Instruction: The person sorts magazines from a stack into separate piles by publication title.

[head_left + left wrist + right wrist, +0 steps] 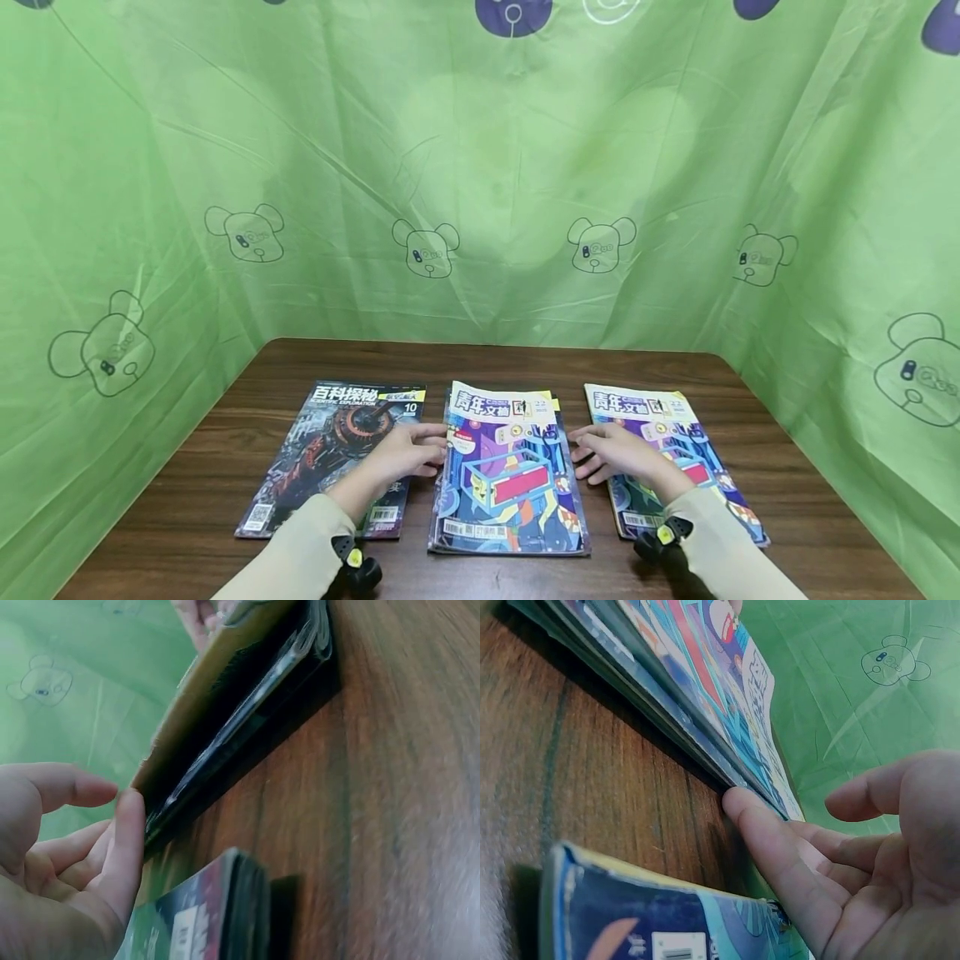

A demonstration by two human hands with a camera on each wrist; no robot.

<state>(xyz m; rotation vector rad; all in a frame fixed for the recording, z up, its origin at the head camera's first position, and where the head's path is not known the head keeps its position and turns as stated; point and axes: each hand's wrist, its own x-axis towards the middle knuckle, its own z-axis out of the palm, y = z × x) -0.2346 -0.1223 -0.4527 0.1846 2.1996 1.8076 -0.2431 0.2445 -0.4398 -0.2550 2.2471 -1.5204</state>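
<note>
A stack of magazines (510, 479) with a colourful purple and blue cover lies in the middle of the table. My left hand (408, 454) touches its left edge, the arm reaching over a dark magazine (330, 433) with a machine on its cover. At the stack's right edge, the fingers of my right hand (617, 452) rest close against the side. Under that arm lies another magazine (637, 402) with the same colourful cover. In the left wrist view, fingertips meet the stack's page edges (232, 705). The right wrist view shows a fingertip at the layered side of the stack (682, 712).
The brown wooden table (502, 362) has rounded far corners. A green curtain (510, 308) printed with bear outlines surrounds it at the back and both sides. Strips of bare wood separate the three magazine piles. Black wrist devices (358, 567) sit under both sleeves.
</note>
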